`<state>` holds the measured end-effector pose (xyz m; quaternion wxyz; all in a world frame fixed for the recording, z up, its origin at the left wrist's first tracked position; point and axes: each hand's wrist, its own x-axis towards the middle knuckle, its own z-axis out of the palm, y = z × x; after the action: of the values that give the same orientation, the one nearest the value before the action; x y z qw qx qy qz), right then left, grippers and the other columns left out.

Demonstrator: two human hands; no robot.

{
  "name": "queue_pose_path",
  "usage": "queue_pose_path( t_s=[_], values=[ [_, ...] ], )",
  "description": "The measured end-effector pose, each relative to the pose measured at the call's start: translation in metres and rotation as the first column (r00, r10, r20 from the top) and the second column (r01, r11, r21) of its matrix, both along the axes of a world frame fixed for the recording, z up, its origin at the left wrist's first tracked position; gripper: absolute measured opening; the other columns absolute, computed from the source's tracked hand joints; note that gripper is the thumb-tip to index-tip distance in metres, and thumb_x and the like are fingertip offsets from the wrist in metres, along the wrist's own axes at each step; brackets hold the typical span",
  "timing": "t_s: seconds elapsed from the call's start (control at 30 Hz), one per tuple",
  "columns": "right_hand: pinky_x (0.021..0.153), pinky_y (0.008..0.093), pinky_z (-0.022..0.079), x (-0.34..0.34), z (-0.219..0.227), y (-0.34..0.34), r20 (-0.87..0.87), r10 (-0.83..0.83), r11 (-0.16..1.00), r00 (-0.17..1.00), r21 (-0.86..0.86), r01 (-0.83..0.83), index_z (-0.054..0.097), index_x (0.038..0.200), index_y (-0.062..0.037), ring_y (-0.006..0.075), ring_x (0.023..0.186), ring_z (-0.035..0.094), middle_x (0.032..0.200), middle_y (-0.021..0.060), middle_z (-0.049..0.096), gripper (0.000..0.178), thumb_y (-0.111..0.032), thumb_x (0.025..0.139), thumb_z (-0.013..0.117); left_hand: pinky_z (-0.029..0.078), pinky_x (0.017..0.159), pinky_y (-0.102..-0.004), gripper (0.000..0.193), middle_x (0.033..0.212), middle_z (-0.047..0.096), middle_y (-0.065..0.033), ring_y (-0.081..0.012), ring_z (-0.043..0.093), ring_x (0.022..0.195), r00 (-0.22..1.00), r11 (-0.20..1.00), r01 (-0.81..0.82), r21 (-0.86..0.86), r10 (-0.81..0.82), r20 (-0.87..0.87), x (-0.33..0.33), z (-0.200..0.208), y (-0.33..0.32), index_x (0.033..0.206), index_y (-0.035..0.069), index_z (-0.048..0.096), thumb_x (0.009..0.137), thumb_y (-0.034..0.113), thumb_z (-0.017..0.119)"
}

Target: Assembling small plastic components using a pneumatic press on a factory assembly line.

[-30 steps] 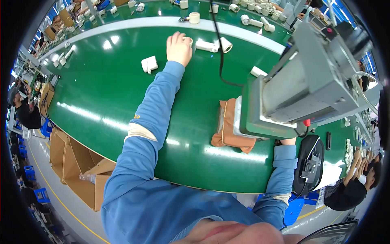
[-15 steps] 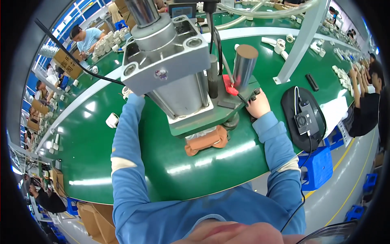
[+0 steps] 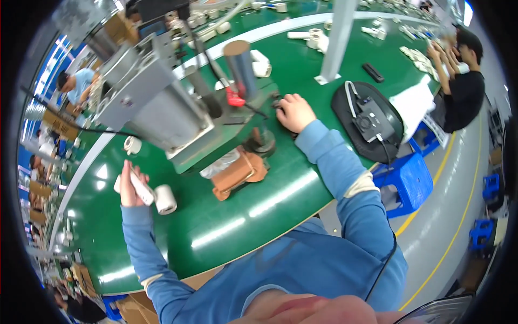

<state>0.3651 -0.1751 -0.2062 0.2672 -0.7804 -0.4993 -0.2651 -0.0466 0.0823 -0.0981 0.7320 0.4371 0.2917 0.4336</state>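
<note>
White fitting (image 3: 142, 190) over glossy green table (image 3: 197, 216), grey floor (image 3: 431, 227)

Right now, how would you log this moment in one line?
left hand: holding white pipe piece | right hand: at dark part beside machine | brown cloth: at machine's near edge

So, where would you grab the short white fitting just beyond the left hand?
Probably around its round outer wall, coming from the near side: the short white fitting looks stubby and cylindrical, giving thumb and fingers opposite sides, while the grey machine stands to its right. The left hand holds a white tube.
</note>
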Motion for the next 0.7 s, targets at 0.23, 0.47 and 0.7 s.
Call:
queue_pose_path(
  t_s=[0.23,0.47,0.7],
  values=[
    [0.07,0.0378,0.047,0.015,0.005,-0.027,-0.018,-0.046,0.999,0.999,-0.029,0.045,0.06,0.074,-0.008,0.0294,0.076,0.054,0.081,0.0091,0.057,0.011,-0.019,0.074,0.058,0.045,0.041,-0.0281,0.019,0.067,0.052,-0.0077,-0.0159,0.049,0.043,0.847,0.927,0.371,0.057,-0.312,-0.431,0.053,-0.022,-0.029,0.096,0.004,0.054,0.083,0.014,0.063],
    [0.07,0.0393,0.047,0.014,0.005,-0.039,-0.008,-0.04,0.994,0.999,-0.098,0.039,0.064,0.08,-0.0042,0.0339,0.077,0.053,0.083,0.0128,0.059,0.016,-0.018,0.075,0.058,0.048,0.049,-0.0254,0.02,0.076,0.056,-0.006,-0.0154,0.055,0.051,0.769,0.793,0.514,0.327,-0.256,-0.586,0.1,-0.043,-0.013,0.092,0.006,0.054,0.077,0.007,0.067],
    [0.077,0.0407,0.047,0.011,0.012,-0.034,-0.109,-0.133,0.922,0.985,-0.38,0.082,0.065,0.098,-0.0029,0.0376,0.088,0.055,0.096,0.0145,0.064,0.028,-0.019,0.076,0.058,0.049,0.078,-0.0333,0.068,0.098,0.059,-0.0108,-0.0278,0.06,0.084,0.579,0.272,0.623,0.734,0.471,-0.666,0.051,-0.065,-0.048,0.125,0.005,0.041,0.067,0.014,0.075]
  ],
)
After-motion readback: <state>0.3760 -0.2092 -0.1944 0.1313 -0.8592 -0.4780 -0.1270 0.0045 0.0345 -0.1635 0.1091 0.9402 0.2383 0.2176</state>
